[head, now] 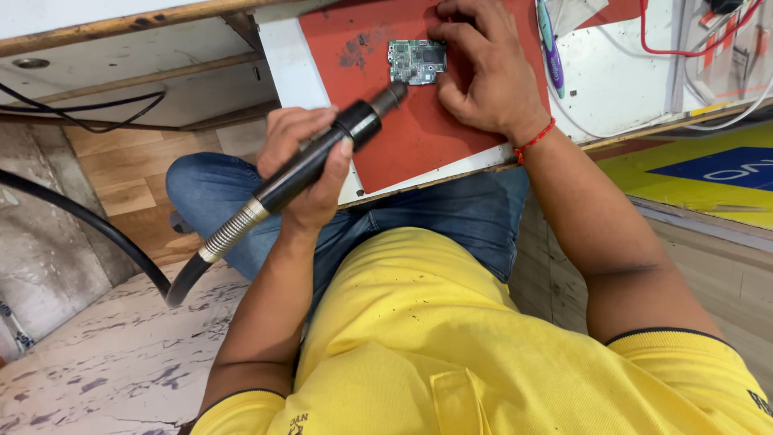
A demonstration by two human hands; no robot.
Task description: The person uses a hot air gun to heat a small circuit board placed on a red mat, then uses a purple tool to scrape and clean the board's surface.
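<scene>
A: What's the left hand (302, 165) doing?

B: Fingers wrapped tight round a black hot-air wand (322, 157), thumb on top. Nozzle tip points at the lower edge of the small green circuit board (417, 61), v. close, can't tell if touching. Held at a slant, prob. so the tip lands on one spot while the ribbed metal collar and thick black hose (97, 229) trail off to the floor side.

A: And the right hand (483, 68)?

B: Lies flat beside the board, fingers curled together, tips pressing its right edge. Looks like it pins the board so it won't slide. Red thread band at the wrist.

A: Where's the board sit?

B: On a red mat (419, 137), matte, scuffed w/ a dark stain near the board, laid on a white bench top (612, 89) w/ a wooden edge. Mat likely there to shield the bench.

A: Anything else?

B: Purple-and-teal pen-like tool (551, 48) just right of the hand, red wire (684, 48) further off.
</scene>
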